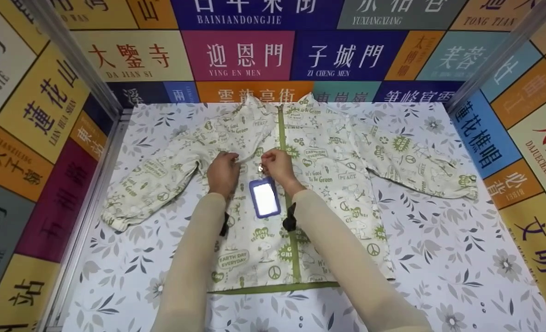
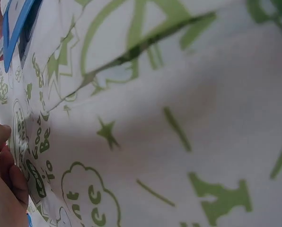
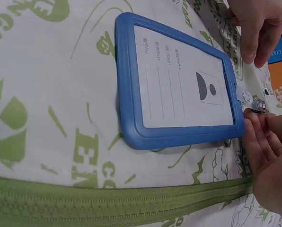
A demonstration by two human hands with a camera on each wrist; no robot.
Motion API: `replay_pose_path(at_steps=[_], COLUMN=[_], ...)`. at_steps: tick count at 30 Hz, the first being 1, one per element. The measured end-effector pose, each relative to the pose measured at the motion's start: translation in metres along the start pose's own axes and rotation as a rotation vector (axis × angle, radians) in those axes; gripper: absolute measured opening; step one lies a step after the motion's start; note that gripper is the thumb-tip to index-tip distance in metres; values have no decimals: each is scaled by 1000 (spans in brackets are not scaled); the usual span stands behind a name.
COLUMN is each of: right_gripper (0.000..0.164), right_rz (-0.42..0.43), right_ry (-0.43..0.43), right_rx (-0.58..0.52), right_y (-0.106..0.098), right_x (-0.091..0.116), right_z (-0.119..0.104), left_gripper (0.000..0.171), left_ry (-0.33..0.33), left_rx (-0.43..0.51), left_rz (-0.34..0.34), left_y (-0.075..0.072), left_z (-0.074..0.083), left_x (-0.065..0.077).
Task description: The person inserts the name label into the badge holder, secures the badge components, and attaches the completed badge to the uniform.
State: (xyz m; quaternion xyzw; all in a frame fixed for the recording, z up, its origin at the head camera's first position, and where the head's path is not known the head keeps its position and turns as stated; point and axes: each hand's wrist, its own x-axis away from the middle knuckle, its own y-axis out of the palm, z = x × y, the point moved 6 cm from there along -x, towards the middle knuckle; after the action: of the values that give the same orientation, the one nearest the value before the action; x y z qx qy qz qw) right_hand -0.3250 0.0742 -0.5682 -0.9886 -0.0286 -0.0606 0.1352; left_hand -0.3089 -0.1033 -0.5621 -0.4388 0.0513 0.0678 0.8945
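Observation:
A cream jacket (image 1: 321,184) with green cartoon prints and a green zip (image 3: 108,201) lies spread out, sleeves to both sides. On its front rests a blue-framed badge holder (image 1: 264,198) with a white card inside. My right hand (image 1: 280,168) pinches the small metal clip (image 3: 259,105) at the badge's top end. Left of it, my left hand (image 1: 223,173) pinches the jacket's front, where the cloth rises in a fold; its fingertips are partly hidden. In the left wrist view the jacket cloth (image 2: 131,146) fills most of the picture, with the badge holder (image 2: 18,28) at the upper left.
A white tablecloth (image 1: 439,258) with grey leaves and flowers lies under the jacket. Panels with coloured street-name signs (image 1: 240,55) stand at the back and both sides. A metal rail (image 1: 84,216) runs along the left edge.

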Motion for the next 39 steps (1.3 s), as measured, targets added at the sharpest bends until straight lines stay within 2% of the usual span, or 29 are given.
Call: replay_pose_path(at_steps=[8, 15, 20, 25, 28, 39], right_gripper=[13, 12, 11, 12, 14, 16], right_rz=[30, 20, 26, 32, 20, -1], right_ry=[-21, -3, -4, -9, -9, 38], right_rx=[53, 91, 195, 370, 424, 429], right_y=[11, 15, 14, 14, 16, 21], right_x=[-6, -7, -8, -9, -10, -12], right_z=[-7, -10, -11, -12, -13, -10], left_gripper=[21, 17, 14, 15, 17, 18], left_ry=[-22, 15, 45, 59, 63, 107], left_rx=[-27, -99, -115, -85, -90, -106], left_rz=[8, 15, 33, -10, -39, -79], left_y=[0, -2, -4, -3, -2, 5], left_z=[5, 10, 11, 13, 13, 12], left_x=[-6, -11, -14, -14, -12, -10])
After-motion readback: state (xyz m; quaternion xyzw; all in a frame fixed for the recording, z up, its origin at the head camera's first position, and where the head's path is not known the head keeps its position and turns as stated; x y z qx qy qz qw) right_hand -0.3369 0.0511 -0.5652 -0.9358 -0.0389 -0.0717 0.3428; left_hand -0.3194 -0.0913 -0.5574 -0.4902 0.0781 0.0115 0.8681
